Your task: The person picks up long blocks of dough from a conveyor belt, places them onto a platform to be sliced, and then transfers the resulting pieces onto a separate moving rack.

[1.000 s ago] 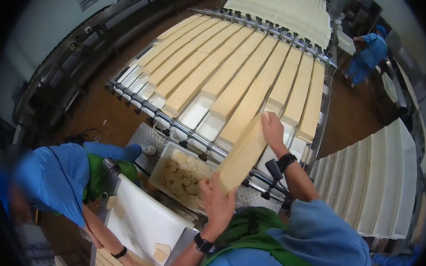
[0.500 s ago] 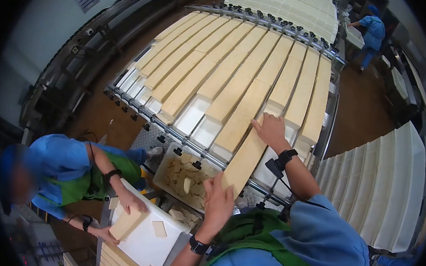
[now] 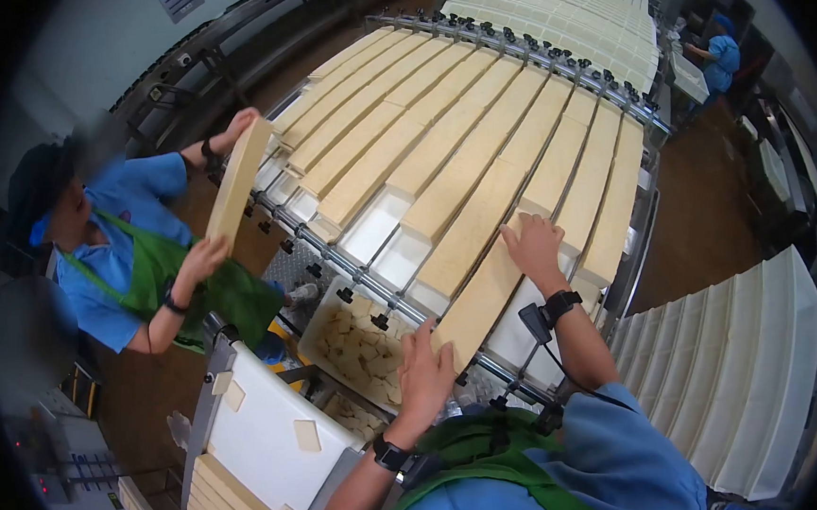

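Observation:
A long beige block [image 3: 484, 305], like a bar of pressed wafer, lies lengthwise in one lane of the slatted conveyor table. My left hand [image 3: 425, 372] grips its near end, thumb at the corner and fingers along the side. Around its far end, my right hand [image 3: 536, 254] has its fingers curled over the top and edge. Matching beige blocks [image 3: 467, 215] fill the neighbouring lanes in long rows. White lane surface [image 3: 397, 256] shows at the near ends of some rows.
A co-worker [image 3: 128, 246] at left holds another beige block [image 3: 238, 183] upright over the table's corner. Below the table edge stands a bin [image 3: 310, 333] of broken pieces. A white conveyor [image 3: 257, 398] carries small slabs beside stacked blocks. A metal rail [image 3: 337, 250] with black knobs borders the table.
The co-worker has lifted a block from the white conveyor and swung it up to the table's left corner. My hands keep their hold on the block, with little movement.

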### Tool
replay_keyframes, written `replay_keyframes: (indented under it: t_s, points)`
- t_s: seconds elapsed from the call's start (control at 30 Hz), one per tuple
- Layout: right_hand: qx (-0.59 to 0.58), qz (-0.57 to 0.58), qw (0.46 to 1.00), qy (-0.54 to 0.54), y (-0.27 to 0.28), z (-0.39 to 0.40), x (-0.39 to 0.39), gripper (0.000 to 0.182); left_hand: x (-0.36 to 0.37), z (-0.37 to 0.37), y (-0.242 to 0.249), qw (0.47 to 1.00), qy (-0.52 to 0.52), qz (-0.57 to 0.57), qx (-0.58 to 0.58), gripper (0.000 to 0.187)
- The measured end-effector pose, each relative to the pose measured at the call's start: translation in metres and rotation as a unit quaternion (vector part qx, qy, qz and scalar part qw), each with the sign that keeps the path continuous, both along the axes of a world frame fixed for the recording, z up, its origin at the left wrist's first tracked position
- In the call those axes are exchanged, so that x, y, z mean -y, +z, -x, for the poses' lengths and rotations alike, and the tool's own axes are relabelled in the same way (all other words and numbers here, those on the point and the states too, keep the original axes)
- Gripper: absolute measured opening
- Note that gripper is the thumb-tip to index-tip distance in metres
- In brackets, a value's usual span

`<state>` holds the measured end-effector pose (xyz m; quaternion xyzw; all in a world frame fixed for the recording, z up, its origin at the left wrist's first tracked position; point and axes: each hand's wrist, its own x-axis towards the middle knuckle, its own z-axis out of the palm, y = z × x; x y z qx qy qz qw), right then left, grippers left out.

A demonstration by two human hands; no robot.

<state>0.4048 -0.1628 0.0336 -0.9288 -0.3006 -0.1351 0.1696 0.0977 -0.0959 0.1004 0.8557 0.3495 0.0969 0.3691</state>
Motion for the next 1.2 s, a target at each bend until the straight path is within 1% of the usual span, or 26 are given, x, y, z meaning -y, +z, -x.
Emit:
replay_keyframes:
  t_s: [0.03,0.1,0.17,0.2,0.23,0.27,0.3,0.37,0.43,0.57,0.63,0.67,0.73,0.77,0.8,0.83,0.9,0.97,1.03,1.07,1.13,1.17,1.2]
  points:
    - [-0.029,0.005,1.0,-0.001,0.004,-0.001,0.0,0.054,0.0,0.001,0.002,1.0,0.001,0.007,0.009,0.05]
    - [-0.047,0.011,0.999,0.011,0.011,0.001,0.002,0.053,0.002,0.004,0.003,1.0,0.001,0.015,0.017,0.048]
    - [-0.066,0.016,0.997,0.022,0.017,0.004,0.0,0.052,0.001,0.016,0.004,0.999,-0.002,-0.005,0.05,0.046]
    - [-0.096,0.018,0.995,0.034,0.017,0.008,0.0,0.053,0.001,0.019,0.01,0.999,-0.002,-0.004,0.048,0.046]
    - [-0.128,0.019,0.99,0.046,0.014,0.011,0.001,0.053,0.001,0.024,0.022,1.0,0.007,0.007,0.02,0.045]
    - [-0.131,0.018,0.99,0.045,0.012,0.012,0.001,0.053,0.001,0.027,0.03,1.0,0.016,0.016,-0.006,0.044]
    - [-0.127,0.016,0.991,0.048,0.009,0.012,0.001,0.054,0.002,0.027,0.035,1.0,0.016,0.014,-0.007,0.044]
    - [-0.124,0.012,0.991,0.051,0.003,0.012,-0.002,0.055,0.002,0.028,0.04,0.998,0.01,0.064,-0.02,0.049]
    - [-0.1,-0.008,0.994,0.043,-0.003,0.011,-0.005,0.057,0.003,0.025,0.041,0.997,0.007,0.071,-0.018,0.049]
    - [-0.089,-0.007,0.995,0.043,-0.008,0.012,-0.007,0.057,0.004,0.02,0.05,0.997,0.003,0.077,-0.026,0.05]
    - [-0.169,0.009,0.985,0.025,0.002,0.016,-0.008,0.06,0.004,0.022,0.048,0.998,-0.003,0.059,-0.025,0.05]
    - [-0.169,0.009,0.985,0.024,0.009,0.016,-0.009,0.06,0.004,0.022,0.046,0.999,-0.007,0.043,-0.019,0.05]
    - [-0.218,0.081,0.972,0.028,0.026,0.016,-0.008,0.065,0.004,0.021,0.042,0.999,-0.009,0.04,-0.018,0.05]
    - [-0.216,0.081,0.973,0.027,0.018,0.015,-0.007,0.065,0.004,0.021,0.041,0.999,-0.008,0.036,-0.017,0.05]
    - [-0.127,0.061,0.99,0.024,0.002,0.014,-0.007,0.067,0.003,0.02,0.041,0.999,-0.008,0.036,-0.016,0.05]
    - [-0.036,0.039,0.998,0.021,-0.002,0.016,-0.008,0.07,0.002,0.019,0.042,0.999,-0.008,0.052,-0.015,0.05]
    - [-0.042,0.052,0.998,0.012,0.0,0.016,-0.006,0.071,0.002,0.018,0.041,0.998,-0.004,0.067,-0.014,0.05]
    - [-0.049,0.065,0.997,0.002,0.002,0.018,-0.007,0.072,0.002,0.015,0.03,0.999,-0.012,0.027,0.023,0.047]
    - [0.017,0.045,0.999,-0.011,0.003,0.017,-0.008,0.071,0.001,0.011,0.026,0.999,-0.01,0.031,0.018,0.047]
    - [0.019,0.045,0.999,-0.01,0.005,0.015,-0.007,0.071,0.001,0.007,0.023,0.999,-0.007,0.034,0.014,0.047]
    - [-0.053,0.035,0.998,-0.016,0.009,0.013,-0.005,0.068,0.002,-0.002,0.012,0.999,-0.012,0.02,0.022,0.047]
    - [-0.052,0.035,0.998,-0.015,0.005,0.012,-0.004,0.068,0.002,-0.005,0.008,0.999,-0.017,0.007,0.029,0.047]
    - [-0.024,0.01,1.0,-0.006,0.0,0.008,-0.002,0.064,0.002,-0.007,0.006,0.999,-0.017,0.007,0.031,0.047]
